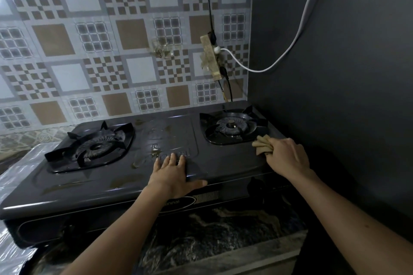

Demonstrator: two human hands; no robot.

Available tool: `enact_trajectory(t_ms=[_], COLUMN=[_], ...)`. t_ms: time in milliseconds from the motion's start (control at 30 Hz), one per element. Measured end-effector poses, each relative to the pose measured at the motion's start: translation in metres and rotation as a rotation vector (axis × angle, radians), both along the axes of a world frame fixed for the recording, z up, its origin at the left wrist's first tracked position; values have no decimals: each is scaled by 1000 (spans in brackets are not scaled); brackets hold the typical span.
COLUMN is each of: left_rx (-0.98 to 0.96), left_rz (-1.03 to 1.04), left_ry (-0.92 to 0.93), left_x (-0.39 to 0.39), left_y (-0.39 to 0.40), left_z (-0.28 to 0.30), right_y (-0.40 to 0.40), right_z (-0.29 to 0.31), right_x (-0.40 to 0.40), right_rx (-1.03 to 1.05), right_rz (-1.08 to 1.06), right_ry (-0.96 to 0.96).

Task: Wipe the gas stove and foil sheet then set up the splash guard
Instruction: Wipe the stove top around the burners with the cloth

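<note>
— Head view: what is gripped?

— A tan cloth [262, 144] is bunched in the clenched right hand [287, 157] at right of centre, pressed onto the gas stove [223, 161] just beside the right burner [231, 126]. Nothing is grasped by the left hand [173, 173]; it is laid flat and spread on the stove's front edge.

— How much is done?

— Little, it is judged. Greasy smears are seen mid-frame and lower left. The foil sheet [15, 176] at the left edge appears untouched. No splash guard can be made out.
</note>
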State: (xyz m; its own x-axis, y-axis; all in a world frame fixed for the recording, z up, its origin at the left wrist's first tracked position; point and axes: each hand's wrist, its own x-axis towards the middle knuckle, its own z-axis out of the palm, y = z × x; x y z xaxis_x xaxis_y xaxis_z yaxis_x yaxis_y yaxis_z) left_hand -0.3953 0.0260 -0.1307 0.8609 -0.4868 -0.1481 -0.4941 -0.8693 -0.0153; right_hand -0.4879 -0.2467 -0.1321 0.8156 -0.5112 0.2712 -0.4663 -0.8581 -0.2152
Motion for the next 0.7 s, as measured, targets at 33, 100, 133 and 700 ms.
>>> enact_trajectory(t_ms=[33, 100, 133, 700], left_rx=[-9, -17, -20, -7], left_rz=[-5, -14, -18, -110], left_ry=[-4, -21, -32, -88], left_x=[1, 1, 1, 0], left_y=[1, 3, 3, 9], left_z=[-1, -4, -4, -8], right_y=[3, 9, 11, 60], right_z=[3, 3, 3, -26], right_x=[0, 1, 1, 19], right_rx=[-24, -88, -121, 133], right_rz=[-32, -84, -98, -350], right_ry=[11, 31, 29, -298])
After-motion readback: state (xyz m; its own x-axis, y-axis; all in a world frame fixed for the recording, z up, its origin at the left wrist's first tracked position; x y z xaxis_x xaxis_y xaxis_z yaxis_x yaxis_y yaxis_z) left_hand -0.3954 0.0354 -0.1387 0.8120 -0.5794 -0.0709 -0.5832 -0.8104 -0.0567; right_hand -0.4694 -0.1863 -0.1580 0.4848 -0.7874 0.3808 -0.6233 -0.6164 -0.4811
